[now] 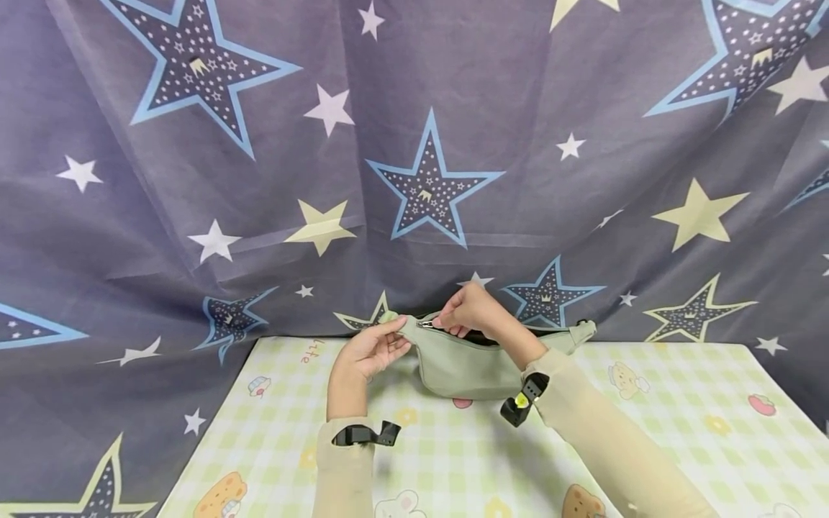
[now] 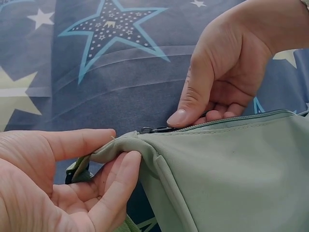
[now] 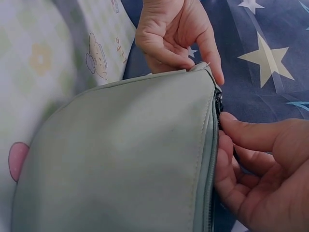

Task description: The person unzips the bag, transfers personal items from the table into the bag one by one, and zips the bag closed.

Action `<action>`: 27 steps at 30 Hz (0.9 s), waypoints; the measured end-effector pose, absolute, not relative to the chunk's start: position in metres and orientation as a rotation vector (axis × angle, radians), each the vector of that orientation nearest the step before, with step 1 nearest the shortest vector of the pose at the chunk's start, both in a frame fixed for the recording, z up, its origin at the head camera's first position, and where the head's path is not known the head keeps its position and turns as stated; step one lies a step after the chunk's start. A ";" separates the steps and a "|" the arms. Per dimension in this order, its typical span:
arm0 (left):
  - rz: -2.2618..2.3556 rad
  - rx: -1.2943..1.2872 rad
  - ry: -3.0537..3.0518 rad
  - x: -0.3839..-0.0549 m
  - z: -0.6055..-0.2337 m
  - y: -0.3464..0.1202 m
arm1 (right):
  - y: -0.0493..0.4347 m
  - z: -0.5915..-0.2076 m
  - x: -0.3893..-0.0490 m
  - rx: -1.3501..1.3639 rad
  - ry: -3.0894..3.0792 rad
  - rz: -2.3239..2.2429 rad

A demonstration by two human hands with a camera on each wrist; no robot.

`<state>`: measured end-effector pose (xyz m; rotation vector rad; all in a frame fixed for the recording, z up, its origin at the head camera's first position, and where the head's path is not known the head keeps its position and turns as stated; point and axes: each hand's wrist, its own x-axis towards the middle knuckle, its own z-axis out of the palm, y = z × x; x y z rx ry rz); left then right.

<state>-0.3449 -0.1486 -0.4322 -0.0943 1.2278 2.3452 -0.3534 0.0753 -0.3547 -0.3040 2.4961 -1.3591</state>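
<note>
A sage-green waist bag (image 1: pixel 460 370) stands upright on the table near its back edge, its zipper along the top. My left hand (image 1: pixel 369 349) pinches the bag's left end between thumb and fingers, where a green strap (image 2: pixel 79 169) comes off. Close beside it, my right hand (image 1: pixel 476 309) pinches the zipper pull at the left end of the zipper, thumb on top and the other fingers curled below. The metal zipper slider (image 2: pixel 148 129) shows just past the thumb tip in the left wrist view. To the right of the slider, the bag's mouth gapes and looks dark inside.
A green-and-white checked cloth (image 1: pixel 440 460) with cartoon prints covers the table. Right behind the bag hangs a dark star-print curtain (image 1: pixel 421 266). Black bands with small devices sit on both wrists, over beige sleeves (image 1: pixel 602 439).
</note>
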 end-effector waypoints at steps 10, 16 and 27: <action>2.370 -0.146 1.232 -0.342 -0.430 -0.151 | 0.071 -0.352 -0.355 -0.215 2.448 -1.352; 2.373 -0.134 1.245 -0.345 -0.428 -0.150 | 0.070 -0.349 -0.357 -0.171 2.453 -1.357; 2.392 -0.183 1.224 -0.346 -0.433 -0.149 | 0.074 -0.349 -0.356 -0.158 2.482 -1.323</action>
